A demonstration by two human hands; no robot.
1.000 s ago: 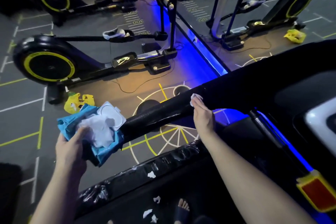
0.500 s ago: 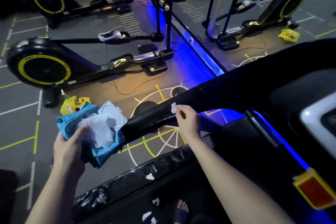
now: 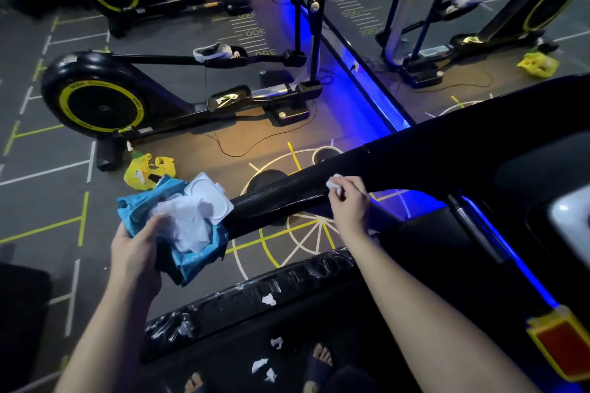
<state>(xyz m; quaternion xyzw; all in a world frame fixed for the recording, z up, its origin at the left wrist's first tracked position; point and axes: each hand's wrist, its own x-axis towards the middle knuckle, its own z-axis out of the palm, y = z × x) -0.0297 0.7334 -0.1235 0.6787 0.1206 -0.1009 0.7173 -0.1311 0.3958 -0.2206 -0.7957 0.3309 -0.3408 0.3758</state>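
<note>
My left hand (image 3: 135, 250) grips a blue pack of wet wipes (image 3: 188, 252) with its white lid (image 3: 209, 198) flipped open and a crumpled white wipe (image 3: 186, 220) sticking out. My right hand (image 3: 348, 202) pinches a small balled white wipe (image 3: 333, 183) against the top of a black padded handrail (image 3: 281, 196) of a treadmill. The pack sits at the rail's left end, hiding it.
Used wipe scraps (image 3: 268, 299) lie on the treadmill deck near my sandalled feet (image 3: 321, 360). A black and yellow exercise machine (image 3: 99, 102) stands on the marked floor, a yellow bag (image 3: 143, 171) beside it. A mirror wall with a blue light strip (image 3: 367, 89) runs behind.
My right hand slid the small wipe left along the rail, then back a little to the right. My left hand kept holding the pack.
</note>
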